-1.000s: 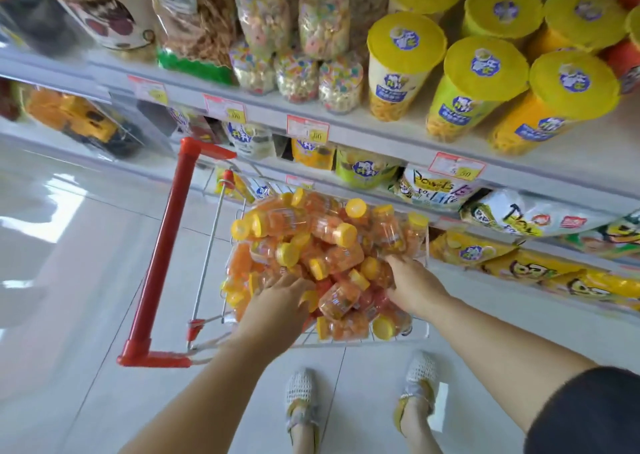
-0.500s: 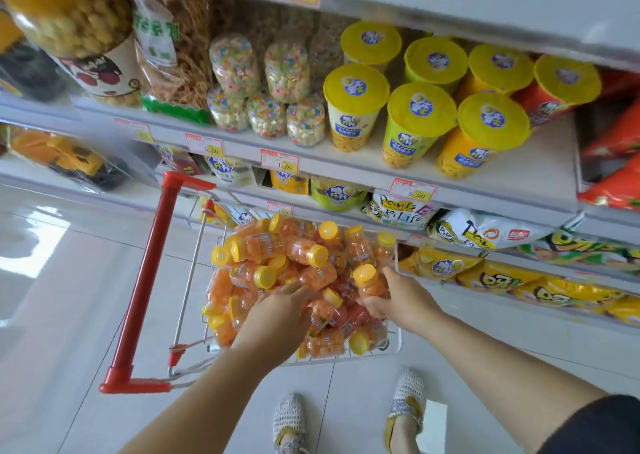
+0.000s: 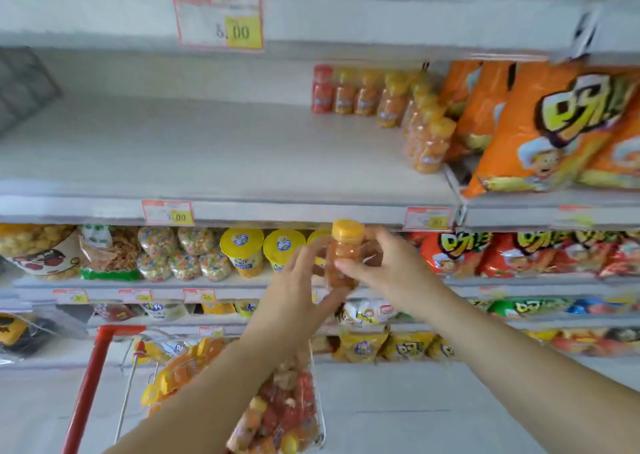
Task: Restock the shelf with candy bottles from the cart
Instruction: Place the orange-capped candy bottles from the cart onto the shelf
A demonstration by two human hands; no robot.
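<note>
Bottle [image 3: 346,247] upright between both hands, just under the shelf [image 3: 207,148] lip. Right grip [image 3: 391,270] pinches it, thumb across the front; left grip [image 3: 294,280] cups its side and base. Risk: I clip that lip lifting and it slips, or I topple the row [image 3: 367,95]. Chip bags [image 3: 540,124] crowd the right; cart [image 3: 93,384] sits below.

The scene was viewed through a single wide-angle camera worn on the person's head, pointed forward at the nearby shelf [image 3: 207,148], with the left hand [image 3: 294,287] and right hand [image 3: 391,273] caught at arm's length mid-frame and the cart [image 3: 90,384] seen from above at the bottom edge.
</note>
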